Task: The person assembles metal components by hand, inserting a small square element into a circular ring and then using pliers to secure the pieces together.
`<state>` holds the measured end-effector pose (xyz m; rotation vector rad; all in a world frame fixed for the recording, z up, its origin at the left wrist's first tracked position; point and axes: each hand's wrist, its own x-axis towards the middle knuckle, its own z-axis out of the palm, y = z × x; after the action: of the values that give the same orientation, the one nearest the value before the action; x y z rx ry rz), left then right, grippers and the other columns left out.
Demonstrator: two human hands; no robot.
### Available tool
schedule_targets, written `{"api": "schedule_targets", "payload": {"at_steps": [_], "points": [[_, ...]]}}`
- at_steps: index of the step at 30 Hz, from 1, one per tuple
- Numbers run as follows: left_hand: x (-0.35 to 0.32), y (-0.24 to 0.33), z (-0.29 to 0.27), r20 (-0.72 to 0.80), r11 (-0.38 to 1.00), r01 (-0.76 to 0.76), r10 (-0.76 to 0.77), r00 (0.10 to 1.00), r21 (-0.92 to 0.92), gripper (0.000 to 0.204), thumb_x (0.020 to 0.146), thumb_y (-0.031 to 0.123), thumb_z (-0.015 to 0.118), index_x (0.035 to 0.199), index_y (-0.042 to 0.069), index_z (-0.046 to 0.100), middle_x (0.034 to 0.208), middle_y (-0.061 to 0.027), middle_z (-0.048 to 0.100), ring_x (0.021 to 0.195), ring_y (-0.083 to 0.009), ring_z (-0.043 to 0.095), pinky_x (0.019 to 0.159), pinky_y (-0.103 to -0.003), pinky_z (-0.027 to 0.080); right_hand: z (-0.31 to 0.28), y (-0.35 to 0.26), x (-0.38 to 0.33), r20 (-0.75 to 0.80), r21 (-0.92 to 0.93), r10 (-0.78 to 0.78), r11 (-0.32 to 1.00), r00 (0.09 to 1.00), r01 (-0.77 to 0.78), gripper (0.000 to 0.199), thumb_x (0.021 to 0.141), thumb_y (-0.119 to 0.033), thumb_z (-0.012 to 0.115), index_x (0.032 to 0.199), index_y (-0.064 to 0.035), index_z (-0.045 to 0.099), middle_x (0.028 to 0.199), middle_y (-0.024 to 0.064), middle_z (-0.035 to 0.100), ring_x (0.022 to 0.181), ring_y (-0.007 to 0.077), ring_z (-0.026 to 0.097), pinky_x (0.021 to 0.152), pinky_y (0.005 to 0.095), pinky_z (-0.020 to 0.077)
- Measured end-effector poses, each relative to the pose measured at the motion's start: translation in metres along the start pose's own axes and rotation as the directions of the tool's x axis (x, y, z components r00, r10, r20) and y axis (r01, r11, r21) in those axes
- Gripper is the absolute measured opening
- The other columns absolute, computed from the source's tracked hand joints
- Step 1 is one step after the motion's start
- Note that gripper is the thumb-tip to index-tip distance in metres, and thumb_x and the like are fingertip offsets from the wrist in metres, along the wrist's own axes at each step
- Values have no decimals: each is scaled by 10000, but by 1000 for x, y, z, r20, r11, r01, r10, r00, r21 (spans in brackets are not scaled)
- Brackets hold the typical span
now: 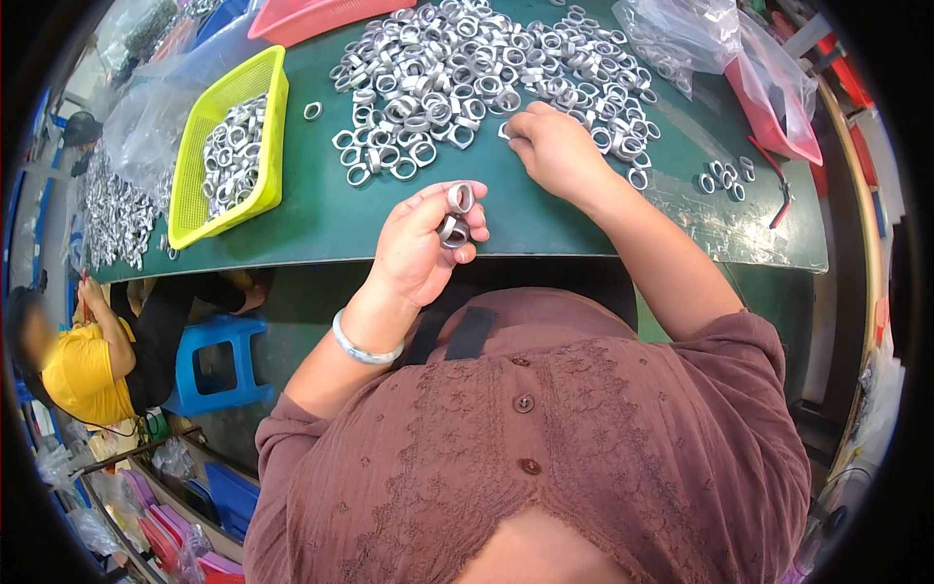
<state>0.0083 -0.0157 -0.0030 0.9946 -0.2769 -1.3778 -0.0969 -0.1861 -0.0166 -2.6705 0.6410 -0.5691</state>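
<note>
My left hand [420,243] is raised over the near edge of the green table [321,214], fingers closed on two silver metal rings [455,214], one above the other. A bangle sits on that wrist. My right hand [555,146] rests on the table at the near edge of a big pile of silver metal rings [467,68], fingertips pinching one ring [505,129] at the pile's edge.
A yellow mesh basket [195,185] with rings stands at the left. A pink tray [302,18] lies at the back, clear plastic bags [700,34] and a red tray at the right. Several loose rings [725,175] lie right. Another person in yellow [83,365] sits lower left by a blue stool [219,365].
</note>
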Motion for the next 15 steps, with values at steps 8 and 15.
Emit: {"api": "schedule_targets", "payload": {"at_steps": [8,15], "points": [[3,-2,3,-81,999,-31,33,996,22,223,883,181,467,1002,3,529,721,-31,546,621,-107,517,449,-189,368,-5,3,-14,-33,309,-35,950,999,44,98,790,-69,573,876,-24,583,800,44,542,735,185,547,655,283,446],[4,-1,8,-126,999,-22,28,992,44,212,871,170,473,992,6,532,728,-35,548,631,-113,515,474,-202,375,-18,-15,-31,303,741,156,581,940,-335,124,793,-103,604,856,-4,562,803,26,571,683,83,534,596,233,439]]}}
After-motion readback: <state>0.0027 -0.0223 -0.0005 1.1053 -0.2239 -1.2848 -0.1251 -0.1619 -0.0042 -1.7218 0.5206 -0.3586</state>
